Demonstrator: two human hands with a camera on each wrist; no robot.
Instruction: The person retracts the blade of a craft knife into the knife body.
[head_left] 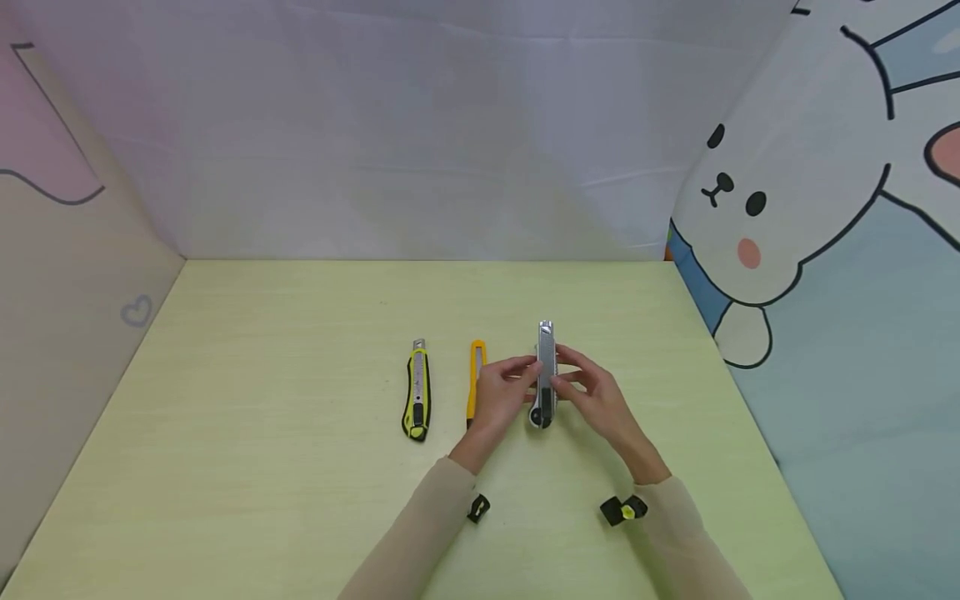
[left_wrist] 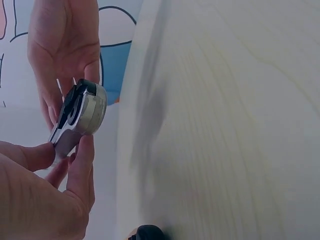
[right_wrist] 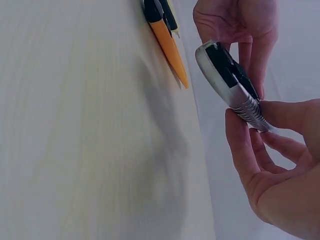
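A silver and black utility knife point(head_left: 547, 367) is held upright in the head view between both hands, above the table. My left hand point(head_left: 501, 393) pinches its left side with thumb and fingers. From the right, my right hand point(head_left: 600, 398) pinches the opposite edge, thumb on the near face. The left wrist view shows the knife's rounded metal end point(left_wrist: 92, 110), and the right wrist view its ribbed grip point(right_wrist: 250, 112). Just left of my left hand lies a yellow utility knife point(head_left: 474, 387), partly hidden by that hand.
Farther left on the pale wooden table point(head_left: 285, 417) lies a green and black utility knife point(head_left: 417, 392), pointing away. A white curtain point(head_left: 420, 133) closes off the back. Cartoon-printed cloth point(head_left: 840, 333) hangs along the right edge. Both wrists wear small black cameras.
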